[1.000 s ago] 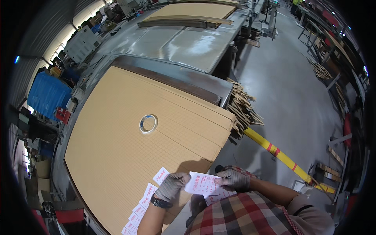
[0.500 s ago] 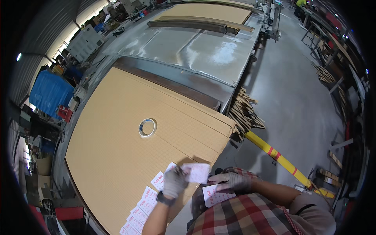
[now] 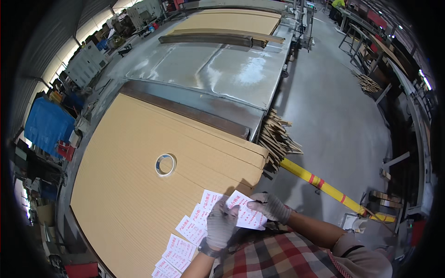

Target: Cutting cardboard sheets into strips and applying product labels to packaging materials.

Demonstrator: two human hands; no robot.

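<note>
Both of my hands wear grey gloves and meet at the near right corner of a large cardboard sheet (image 3: 134, 153). My left hand (image 3: 221, 227) is closed, with thumb and fingers on the left edge of a white card with red print (image 3: 250, 217). My right hand (image 3: 272, 208) pinches the same card by its upper right edge; whether more cards lie beneath it I cannot tell. Similar printed cards (image 3: 189, 227) lie overlapping in a slanting row on the cardboard, left of my left hand. A roll of tape (image 3: 165, 165) rests farther up the sheet.
A dark metal bar (image 3: 185, 109) runs along the cardboard's far edge, before a grey metal table (image 3: 204, 74). Thin wood strips (image 3: 277, 139) stick out at its right. A yellow beam with red bands (image 3: 320, 183) crosses the floor on the right. A person (image 3: 337, 7) stands far off.
My left hand, which held a blurred card apart from my right hand, now grips the card in my right hand. That card has risen from near my lap. The view has shifted slightly.
</note>
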